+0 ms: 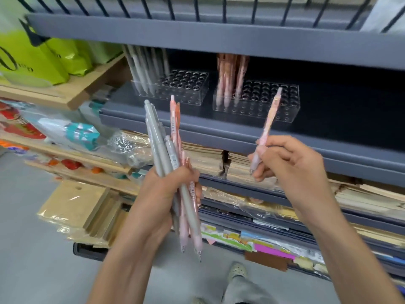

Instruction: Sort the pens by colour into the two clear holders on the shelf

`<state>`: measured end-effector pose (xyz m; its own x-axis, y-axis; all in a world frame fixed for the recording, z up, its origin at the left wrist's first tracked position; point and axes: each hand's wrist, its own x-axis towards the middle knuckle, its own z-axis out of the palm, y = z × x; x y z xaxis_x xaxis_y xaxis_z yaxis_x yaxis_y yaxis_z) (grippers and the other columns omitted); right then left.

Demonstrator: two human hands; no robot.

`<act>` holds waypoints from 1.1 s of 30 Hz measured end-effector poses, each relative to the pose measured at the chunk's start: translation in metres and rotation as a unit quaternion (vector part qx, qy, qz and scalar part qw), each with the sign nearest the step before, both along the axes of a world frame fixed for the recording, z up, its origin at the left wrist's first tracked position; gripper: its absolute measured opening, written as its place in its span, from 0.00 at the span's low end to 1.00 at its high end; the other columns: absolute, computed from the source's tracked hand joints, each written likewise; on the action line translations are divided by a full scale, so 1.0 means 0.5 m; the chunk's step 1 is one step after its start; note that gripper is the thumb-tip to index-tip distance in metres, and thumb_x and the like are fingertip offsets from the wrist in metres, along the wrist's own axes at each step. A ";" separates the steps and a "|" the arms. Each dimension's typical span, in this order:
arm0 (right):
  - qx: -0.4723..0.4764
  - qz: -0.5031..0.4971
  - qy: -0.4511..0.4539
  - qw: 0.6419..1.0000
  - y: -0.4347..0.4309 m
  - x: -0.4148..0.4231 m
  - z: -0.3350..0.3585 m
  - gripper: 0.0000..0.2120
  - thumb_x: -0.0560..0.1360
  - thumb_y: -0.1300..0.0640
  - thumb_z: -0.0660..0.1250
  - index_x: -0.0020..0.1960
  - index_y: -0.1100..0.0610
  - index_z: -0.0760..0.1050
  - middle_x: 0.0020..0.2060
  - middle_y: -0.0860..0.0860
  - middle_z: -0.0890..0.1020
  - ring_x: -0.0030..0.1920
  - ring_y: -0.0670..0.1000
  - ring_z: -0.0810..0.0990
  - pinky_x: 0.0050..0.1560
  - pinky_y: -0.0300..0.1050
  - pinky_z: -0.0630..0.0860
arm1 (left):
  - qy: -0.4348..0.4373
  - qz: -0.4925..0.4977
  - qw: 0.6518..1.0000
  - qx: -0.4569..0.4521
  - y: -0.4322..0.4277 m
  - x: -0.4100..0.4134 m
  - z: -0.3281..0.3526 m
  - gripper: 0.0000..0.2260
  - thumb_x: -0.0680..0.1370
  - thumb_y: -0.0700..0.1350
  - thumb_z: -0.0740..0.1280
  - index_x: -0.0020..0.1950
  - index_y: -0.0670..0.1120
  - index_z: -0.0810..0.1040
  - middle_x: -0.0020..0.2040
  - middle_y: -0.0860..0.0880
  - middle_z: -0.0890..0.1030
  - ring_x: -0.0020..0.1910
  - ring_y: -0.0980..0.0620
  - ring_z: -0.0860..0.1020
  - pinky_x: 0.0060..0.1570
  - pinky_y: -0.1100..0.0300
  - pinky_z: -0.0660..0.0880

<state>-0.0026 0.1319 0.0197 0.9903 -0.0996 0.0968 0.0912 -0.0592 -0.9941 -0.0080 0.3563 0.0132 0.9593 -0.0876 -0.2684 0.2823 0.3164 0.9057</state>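
- Left hand [166, 194] is clenched round a mixed bundle of pens [156, 137], grey and pink together, writing tips pointing down.
- Right hand [293, 163] pinches a single pink pen [268, 123] near its tip. The cap end points up toward the shelf [219, 130].
- Above the left hand is a clear holder [195, 86]. Grey pens [140, 69] stand at its left end, and most holes are open.
- Above the right hand is a second holder [282, 106]. Pink pens [229, 75] stand at its left end, and most holes are open.
- Judgement: sorting is begun and well short of done. The bundle and the single pink pen remain, and that pen likely goes in the second holder.
- Bundle count is unclear because the pens overlap and fingers cover their middles.
- Tops of the standing pens are hidden behind the upper shelf edge, and they are blurred.
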 end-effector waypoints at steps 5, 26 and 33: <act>-0.023 -0.012 -0.005 1.000 0.022 0.050 0.005 0.03 0.77 0.59 0.68 0.48 0.54 0.80 0.36 0.55 0.84 0.35 0.53 0.83 0.37 0.40 0.79 | -0.013 -0.015 1.000 -0.007 0.018 0.063 0.000 0.08 0.65 0.38 0.73 0.32 0.51 0.82 0.30 0.44 0.78 0.26 0.48 0.76 0.26 0.59 0.75; -0.149 -0.278 -0.170 0.933 0.077 0.225 0.037 0.06 0.75 0.61 0.67 0.46 0.50 0.75 0.39 0.45 0.83 0.43 0.48 0.84 0.50 0.54 0.80 | -0.006 -0.133 0.991 0.005 0.068 0.156 -0.016 0.09 0.66 0.40 0.74 0.32 0.53 0.80 0.30 0.45 0.78 0.26 0.48 0.76 0.26 0.58 0.74; -0.448 -0.249 -0.030 0.858 0.102 0.254 0.068 0.06 0.76 0.54 0.65 0.49 0.53 0.79 0.44 0.50 0.85 0.46 0.54 0.82 0.49 0.44 0.77 | -0.014 -0.171 0.985 -0.003 0.097 0.158 -0.020 0.11 0.66 0.38 0.74 0.31 0.54 0.80 0.30 0.47 0.78 0.26 0.49 0.76 0.27 0.59 0.75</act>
